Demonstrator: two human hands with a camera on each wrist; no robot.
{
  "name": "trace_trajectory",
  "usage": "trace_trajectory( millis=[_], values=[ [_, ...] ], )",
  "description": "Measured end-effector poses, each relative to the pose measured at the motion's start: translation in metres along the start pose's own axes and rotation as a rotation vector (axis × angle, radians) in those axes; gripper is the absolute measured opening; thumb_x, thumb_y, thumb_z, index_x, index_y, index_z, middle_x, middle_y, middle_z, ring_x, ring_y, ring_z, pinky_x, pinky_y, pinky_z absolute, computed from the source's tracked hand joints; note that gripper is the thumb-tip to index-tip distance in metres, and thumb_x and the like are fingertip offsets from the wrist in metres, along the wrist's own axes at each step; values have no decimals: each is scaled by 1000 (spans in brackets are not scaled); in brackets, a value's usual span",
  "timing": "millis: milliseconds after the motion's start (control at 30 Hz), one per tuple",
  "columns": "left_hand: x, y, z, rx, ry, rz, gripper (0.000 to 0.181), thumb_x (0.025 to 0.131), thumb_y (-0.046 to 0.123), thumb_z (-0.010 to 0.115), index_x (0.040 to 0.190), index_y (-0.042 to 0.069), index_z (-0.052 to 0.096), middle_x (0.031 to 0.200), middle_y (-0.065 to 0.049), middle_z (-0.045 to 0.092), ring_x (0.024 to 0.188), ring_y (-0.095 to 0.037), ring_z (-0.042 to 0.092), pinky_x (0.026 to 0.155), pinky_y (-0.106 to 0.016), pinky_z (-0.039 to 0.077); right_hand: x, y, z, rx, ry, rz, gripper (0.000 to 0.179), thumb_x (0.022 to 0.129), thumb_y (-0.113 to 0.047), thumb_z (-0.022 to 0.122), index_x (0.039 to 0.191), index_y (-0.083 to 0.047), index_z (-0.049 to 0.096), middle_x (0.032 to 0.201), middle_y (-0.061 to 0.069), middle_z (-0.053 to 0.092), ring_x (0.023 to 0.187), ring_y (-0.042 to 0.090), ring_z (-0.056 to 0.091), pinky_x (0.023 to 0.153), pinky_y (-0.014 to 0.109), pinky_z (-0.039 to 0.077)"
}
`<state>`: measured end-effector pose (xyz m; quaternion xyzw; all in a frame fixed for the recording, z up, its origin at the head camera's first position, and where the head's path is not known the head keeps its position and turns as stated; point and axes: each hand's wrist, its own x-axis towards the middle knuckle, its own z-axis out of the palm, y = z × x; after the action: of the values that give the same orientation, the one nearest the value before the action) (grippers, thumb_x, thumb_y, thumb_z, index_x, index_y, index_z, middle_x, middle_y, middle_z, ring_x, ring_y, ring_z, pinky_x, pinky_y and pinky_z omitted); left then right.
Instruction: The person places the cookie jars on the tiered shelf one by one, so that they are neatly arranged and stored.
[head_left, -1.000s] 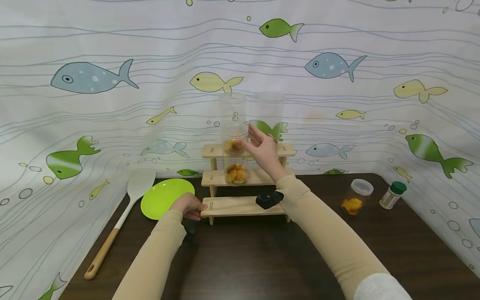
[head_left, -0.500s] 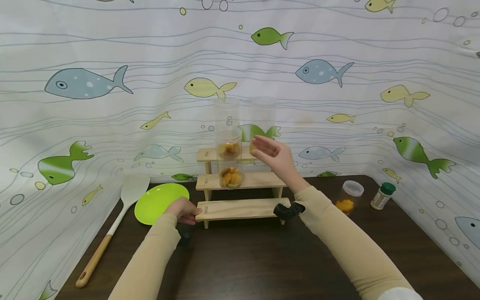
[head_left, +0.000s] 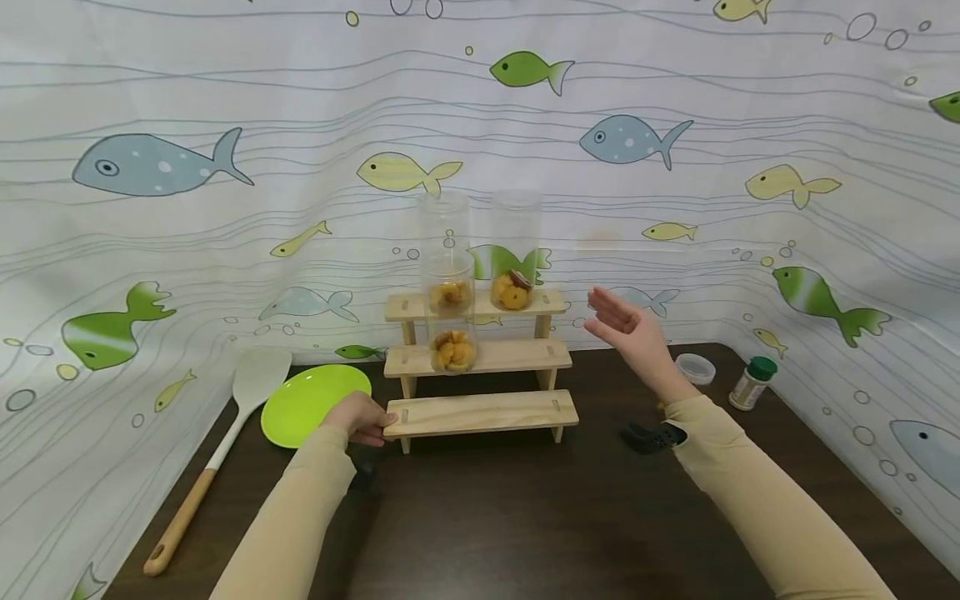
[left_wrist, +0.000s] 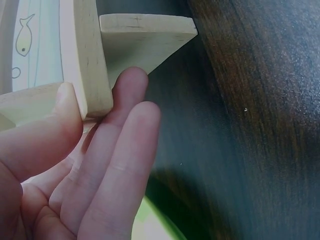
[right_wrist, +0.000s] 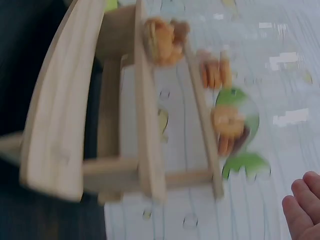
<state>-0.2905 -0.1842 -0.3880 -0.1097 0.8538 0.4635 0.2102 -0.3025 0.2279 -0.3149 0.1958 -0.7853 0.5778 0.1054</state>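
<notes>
A three-step wooden rack (head_left: 483, 414) stands on the dark table. My left hand (head_left: 360, 418) holds the left end of its lowest shelf; in the left wrist view the thumb lies on the board (left_wrist: 89, 60) and the fingers reach beneath. One clear jar with cookies (head_left: 453, 352) stands toward the left of the middle shelf. On the top shelf are two more clear jars: one behind it at left, and one with cookies (head_left: 512, 292) at right. My right hand (head_left: 633, 340) hovers right of the rack, fingers extended, holding nothing. The right wrist view is slightly blurred.
A lime-green plate (head_left: 300, 408) and a long white turner with a wooden handle (head_left: 180, 521) lie at left. At right stand a white-lidded tub (head_left: 696, 369), mostly behind my right arm, and a green-capped bottle (head_left: 752, 385). A fish-print curtain (head_left: 630, 225) backs the table.
My right hand has left the middle-shelf jar and moved right, past the rack. The jar stays on its shelf. The left hand keeps its hold while the head view shifts slightly.
</notes>
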Motion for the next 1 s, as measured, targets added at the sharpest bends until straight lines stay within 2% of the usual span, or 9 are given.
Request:
trace_trajectory(
  millis=[167, 300, 400, 533, 633, 767, 867, 1000],
  values=[
    [0, 1, -1, 1, -2, -5, 32, 91, 8, 63, 107, -19, 58, 80, -18, 69, 76, -28, 70, 75, -40, 59, -16, 10, -24, -25, 50, 6, 58, 93, -17, 63, 144, -7, 39, 144, 18, 42, 132, 27, 43, 91, 10, 46],
    [0, 1, -2, 0, -4, 0, 32, 91, 8, 62, 107, -19, 58, 77, -15, 68, 77, -29, 70, 77, -41, 59, -27, 15, -39, -31, 86, -1, 56, 93, -14, 62, 144, -6, 39, 143, 17, 43, 124, 5, 50, 91, 9, 46],
    [1, 2, -3, 4, -4, -1, 32, 91, 8, 62, 108, -19, 57, 75, -13, 67, 75, -27, 70, 77, -41, 58, -33, 16, -49, -49, 110, 13, 57, 93, -14, 62, 144, -4, 39, 143, 16, 44, 118, -4, 50, 90, 7, 45],
    [1, 3, -5, 5, -1, -6, 32, 91, 8, 63, 107, -19, 57, 73, -12, 66, 71, -24, 69, 77, -41, 58, -42, 21, -63, -125, 144, 42, 58, 93, -19, 63, 144, -8, 39, 143, 17, 43, 121, -1, 50, 89, 6, 45],
    [1, 3, -4, 1, -2, -10, 33, 91, 9, 62, 108, -19, 57, 74, -12, 67, 73, -26, 69, 77, -40, 59, -50, 27, -74, -181, 177, 69, 58, 93, -22, 63, 145, -12, 40, 144, 12, 44, 123, 2, 49, 88, 5, 44],
    [1, 1, -2, -2, -3, -14, 33, 91, 9, 62, 108, -19, 57, 76, -13, 68, 76, -28, 70, 74, -38, 60, -60, 37, -88, -193, 243, 108, 60, 92, -23, 63, 146, -13, 38, 146, 5, 43, 123, -1, 48, 87, 3, 44],
    [1, 0, -1, -6, 2, -11, 33, 91, 9, 63, 107, -19, 57, 75, -13, 67, 73, -26, 70, 72, -38, 60, -68, 45, -98, -176, 294, 129, 61, 92, -21, 64, 146, -12, 37, 147, 5, 41, 125, -2, 46, 88, 2, 42],
    [2, -1, 1, -4, 0, -12, 32, 91, 9, 62, 107, -18, 58, 74, -12, 67, 72, -25, 69, 72, -38, 60, -79, 57, -110, -218, 317, 177, 63, 93, -25, 63, 148, -16, 34, 151, 5, 35, 136, 10, 37, 93, 2, 38]
  ],
)
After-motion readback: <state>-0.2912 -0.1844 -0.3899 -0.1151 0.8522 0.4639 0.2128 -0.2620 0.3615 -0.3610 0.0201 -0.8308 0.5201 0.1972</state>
